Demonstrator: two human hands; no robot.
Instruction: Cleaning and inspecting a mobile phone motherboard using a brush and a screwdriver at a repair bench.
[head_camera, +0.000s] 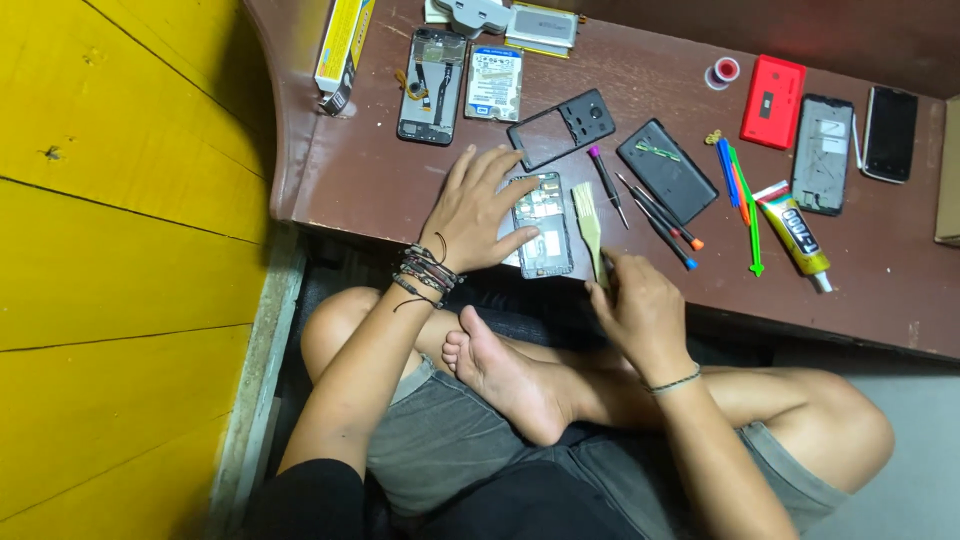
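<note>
An opened phone body (543, 224) with its inner parts showing lies near the front edge of the dark brown table (380, 170). My left hand (478, 207) rests flat on the table and steadies the phone's left side with thumb and fingers. In my right hand (640, 300), a small pale-bristled brush (588, 224) is gripped by its handle. Its bristles point away from me, just right of the phone.
Screwdrivers (650, 212), a black frame (562, 127), a black back cover (667, 170), coloured pry tools (742, 200), a glue tube (800, 236), a red cover (773, 101) and other phones (824, 153) lie across the table. A yellow wall (120, 250) stands left. My crossed legs (520, 385) are below.
</note>
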